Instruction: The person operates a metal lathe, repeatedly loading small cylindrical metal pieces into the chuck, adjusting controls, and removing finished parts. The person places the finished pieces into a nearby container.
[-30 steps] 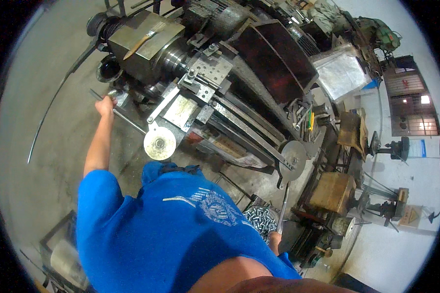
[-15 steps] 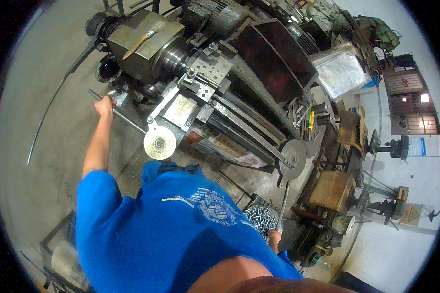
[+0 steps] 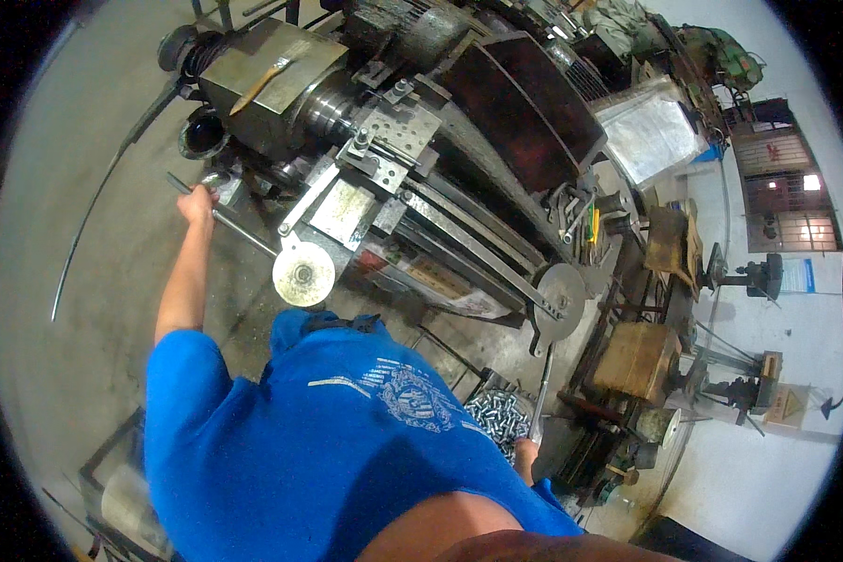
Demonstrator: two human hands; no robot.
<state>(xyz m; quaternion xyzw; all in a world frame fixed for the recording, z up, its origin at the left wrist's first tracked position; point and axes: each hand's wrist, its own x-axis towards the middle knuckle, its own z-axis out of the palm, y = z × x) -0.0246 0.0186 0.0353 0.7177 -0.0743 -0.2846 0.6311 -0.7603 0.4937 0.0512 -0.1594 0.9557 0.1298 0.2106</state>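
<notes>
At the left, my left hand [image 3: 196, 203] is wrapped round a long steel lever [image 3: 244, 231] that runs to a pale round hub [image 3: 303, 273] on a small lathe. My right hand [image 3: 526, 459], low on the right, is closed round a second thin lever [image 3: 543, 393], which comes down from a grey metal disc [image 3: 559, 302]. Much of that hand is hidden by my blue sleeve and shirt. Between the two stands the machine, with its chuck [image 3: 332, 110] and a tool block [image 3: 398, 131] with holes on the cross slide. Whether a workpiece sits in the chuck I cannot tell.
A bucket of small metal parts [image 3: 499, 415] stands beside my right hand. A brush [image 3: 259, 86] lies on the headstock. Wrenches and other hand tools [image 3: 574, 215] lie beyond the disc. A curved rod [image 3: 94, 201] juts out on the left. More machines [image 3: 639, 361] line the right.
The whole view has shifted very slightly. Both hands keep hold of their levers, and no clear movement of either lever shows.
</notes>
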